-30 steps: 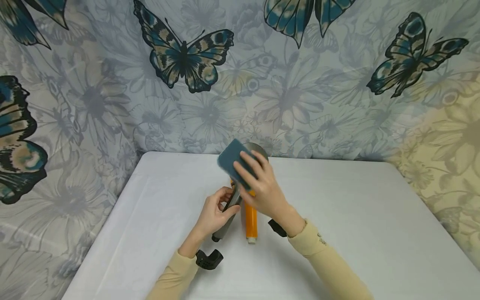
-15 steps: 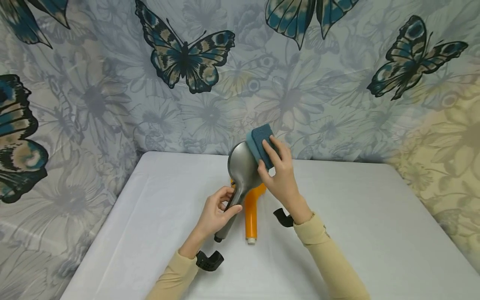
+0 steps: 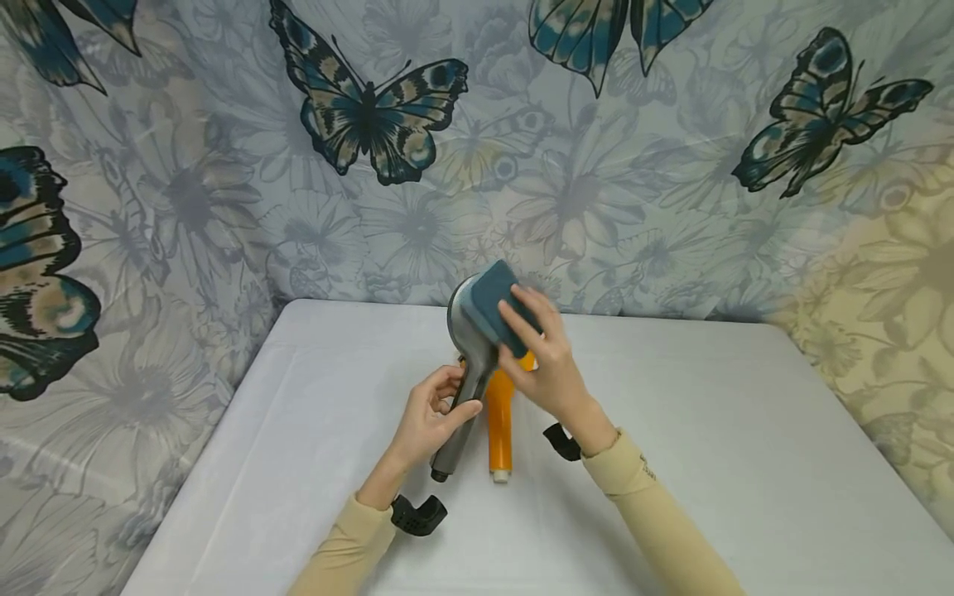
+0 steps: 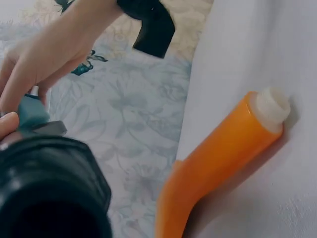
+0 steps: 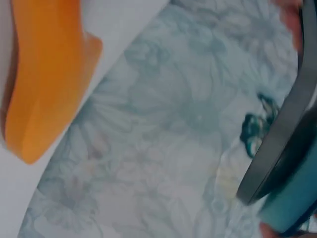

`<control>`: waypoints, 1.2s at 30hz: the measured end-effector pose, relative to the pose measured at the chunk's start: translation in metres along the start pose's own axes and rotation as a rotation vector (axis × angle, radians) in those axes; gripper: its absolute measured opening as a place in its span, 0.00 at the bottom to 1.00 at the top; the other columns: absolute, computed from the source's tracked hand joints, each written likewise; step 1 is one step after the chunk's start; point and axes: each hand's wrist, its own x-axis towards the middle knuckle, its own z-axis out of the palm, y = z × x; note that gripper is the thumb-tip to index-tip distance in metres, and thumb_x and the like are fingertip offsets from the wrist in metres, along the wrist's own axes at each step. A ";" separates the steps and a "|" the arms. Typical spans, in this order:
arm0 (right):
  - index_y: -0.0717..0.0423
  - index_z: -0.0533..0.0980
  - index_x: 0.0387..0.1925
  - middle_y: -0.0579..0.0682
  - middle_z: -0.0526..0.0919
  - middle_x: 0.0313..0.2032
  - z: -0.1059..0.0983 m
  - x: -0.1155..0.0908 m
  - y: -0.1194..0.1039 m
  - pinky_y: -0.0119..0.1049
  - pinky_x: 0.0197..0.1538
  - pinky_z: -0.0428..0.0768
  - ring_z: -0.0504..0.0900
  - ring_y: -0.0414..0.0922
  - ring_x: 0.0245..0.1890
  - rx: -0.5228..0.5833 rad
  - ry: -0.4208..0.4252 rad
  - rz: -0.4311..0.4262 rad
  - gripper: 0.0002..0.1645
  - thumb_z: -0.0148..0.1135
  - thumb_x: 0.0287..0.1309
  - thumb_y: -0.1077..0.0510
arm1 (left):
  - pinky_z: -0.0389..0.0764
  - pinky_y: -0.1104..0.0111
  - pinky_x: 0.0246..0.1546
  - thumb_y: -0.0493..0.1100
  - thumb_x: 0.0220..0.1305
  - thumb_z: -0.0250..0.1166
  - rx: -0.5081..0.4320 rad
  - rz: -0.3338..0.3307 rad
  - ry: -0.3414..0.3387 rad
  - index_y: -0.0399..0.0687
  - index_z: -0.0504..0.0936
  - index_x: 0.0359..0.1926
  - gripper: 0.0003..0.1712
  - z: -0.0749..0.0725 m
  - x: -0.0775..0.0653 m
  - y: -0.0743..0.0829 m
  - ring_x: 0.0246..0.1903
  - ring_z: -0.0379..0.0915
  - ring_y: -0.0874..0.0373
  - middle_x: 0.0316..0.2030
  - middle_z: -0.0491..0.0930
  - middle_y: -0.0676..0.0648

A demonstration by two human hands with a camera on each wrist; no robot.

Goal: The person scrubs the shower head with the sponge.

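- Head view: the left hand [image 3: 426, 424] grips the grey shower head [image 3: 475, 364] partway along its handle, the thumb lying across the top and the fingers on the far left side.
- The right hand [image 3: 547, 358] clasps the sponge [image 3: 488, 300], fingers spread over its darker outer face.
- From the left grip, the round end of the shower head lies ahead, away from the person, with the handle's long axis running up and slightly rightward; the butt points back toward the person. The right hand is nearer to that round end. The relation that seems to count most is sponge to round end: the sponge overlaps its right part and appears to touch it, though the contact itself is hidden.
- The shower head is held tilted above the table [image 3: 693, 414]; it looks smooth, satin grey, broad and disc-like at the top, dark at the butt. The sponge is a teal block with rounded corners, lighter on the side toward the shower head.
- Just beside the handle, to the right, an orange implement [image 3: 500, 430] with a white end lies on the table.
- Beyond stands a butterfly-printed backdrop [image 3: 596, 207].
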 end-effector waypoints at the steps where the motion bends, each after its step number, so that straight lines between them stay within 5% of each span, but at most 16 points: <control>1: 0.66 0.70 0.58 0.66 0.64 0.60 -0.003 0.001 0.004 0.51 0.60 0.65 0.61 0.62 0.61 -0.003 0.035 0.054 0.28 0.58 0.52 0.68 | 0.72 0.74 0.23 0.24 0.56 0.61 -0.007 0.009 -0.009 0.26 0.72 0.45 0.15 0.000 0.000 0.000 0.31 0.73 0.61 0.35 0.75 0.33; 4: 0.68 0.69 0.58 0.67 0.63 0.60 -0.009 0.003 0.009 0.50 0.58 0.68 0.62 0.59 0.61 -0.025 0.104 0.170 0.29 0.59 0.51 0.71 | 0.71 0.74 0.23 0.23 0.55 0.60 -0.021 0.030 -0.028 0.27 0.72 0.44 0.14 0.001 0.000 0.000 0.30 0.73 0.62 0.34 0.75 0.34; 6: 0.69 0.68 0.58 0.67 0.63 0.60 -0.008 0.002 0.006 0.51 0.59 0.66 0.62 0.60 0.61 -0.038 0.121 0.176 0.28 0.58 0.53 0.70 | 0.71 0.74 0.24 0.23 0.56 0.59 -0.024 0.034 -0.029 0.27 0.72 0.44 0.14 0.001 -0.001 0.000 0.30 0.73 0.61 0.34 0.75 0.34; 9: 0.69 0.69 0.57 0.68 0.64 0.60 -0.001 -0.002 -0.006 0.55 0.60 0.62 0.61 0.65 0.59 -0.047 0.086 0.072 0.27 0.56 0.55 0.64 | 0.74 0.72 0.27 0.25 0.57 0.60 -0.031 0.005 -0.013 0.28 0.73 0.47 0.15 0.000 -0.001 -0.003 0.32 0.74 0.60 0.35 0.76 0.34; 14: 0.64 0.70 0.57 0.67 0.64 0.60 0.009 -0.013 -0.029 0.57 0.61 0.60 0.59 0.67 0.60 0.002 -0.092 -0.128 0.26 0.55 0.59 0.57 | 0.78 0.69 0.35 0.29 0.60 0.60 -0.077 -0.015 0.026 0.33 0.72 0.54 0.20 -0.003 -0.002 -0.027 0.40 0.75 0.57 0.44 0.76 0.38; 18: 0.62 0.71 0.57 0.67 0.66 0.59 0.006 -0.014 -0.023 0.56 0.61 0.61 0.61 0.67 0.59 0.061 -0.097 -0.169 0.26 0.56 0.57 0.58 | 0.79 0.65 0.40 0.29 0.60 0.59 -0.140 0.002 0.018 0.31 0.71 0.54 0.20 -0.003 -0.001 -0.031 0.41 0.76 0.56 0.46 0.75 0.36; 25: 0.74 0.71 0.52 0.71 0.66 0.57 -0.009 -0.006 0.013 0.44 0.59 0.68 0.65 0.65 0.58 0.061 0.184 0.156 0.26 0.59 0.46 0.76 | 0.79 0.62 0.42 0.30 0.60 0.60 -0.211 -0.024 -0.020 0.28 0.71 0.51 0.18 0.000 -0.002 -0.024 0.39 0.77 0.51 0.41 0.74 0.32; 28: 0.75 0.71 0.52 0.71 0.66 0.57 -0.010 -0.009 0.011 0.43 0.58 0.69 0.65 0.65 0.57 0.036 0.221 0.200 0.28 0.60 0.45 0.77 | 0.79 0.64 0.41 0.30 0.60 0.60 -0.196 -0.032 -0.014 0.29 0.71 0.51 0.17 0.000 -0.003 -0.023 0.39 0.76 0.50 0.40 0.75 0.34; 36: 0.62 0.70 0.59 0.66 0.65 0.59 0.004 -0.018 -0.029 0.55 0.60 0.63 0.61 0.67 0.59 0.026 -0.008 -0.104 0.26 0.55 0.59 0.59 | 0.78 0.64 0.45 0.30 0.62 0.58 -0.230 -0.021 0.005 0.30 0.69 0.55 0.20 0.000 -0.002 -0.024 0.43 0.75 0.52 0.46 0.74 0.36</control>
